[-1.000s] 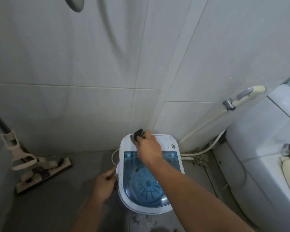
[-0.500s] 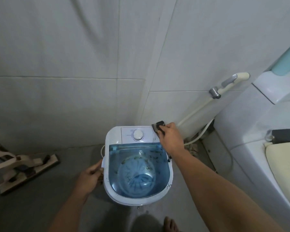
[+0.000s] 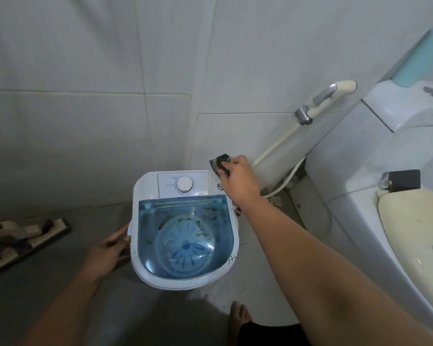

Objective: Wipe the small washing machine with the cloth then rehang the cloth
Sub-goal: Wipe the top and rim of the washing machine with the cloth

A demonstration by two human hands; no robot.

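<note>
The small white washing machine (image 3: 145, 188) stands on the floor against the tiled wall, with a clear blue lid and a white dial on its back panel. My right hand (image 3: 238, 181) holds a small dark cloth (image 3: 221, 162) at the machine's back right corner, pressed on the top edge. My left hand (image 3: 105, 253) grips the machine's left side, fingers curled around its rim. Dark specks lie on the blue lid.
A toilet (image 3: 385, 221) with a cream seat stands on the right, a dark small object (image 3: 404, 179) on it. A bidet sprayer (image 3: 328, 96) with its hose hangs on the wall behind. A mop head (image 3: 23, 238) lies on the floor left. My bare foot (image 3: 239, 318) is below.
My right hand has carried the cloth from the back left of the machine's top, across the control panel, to its back right corner. The left hand has stayed on the left side.
</note>
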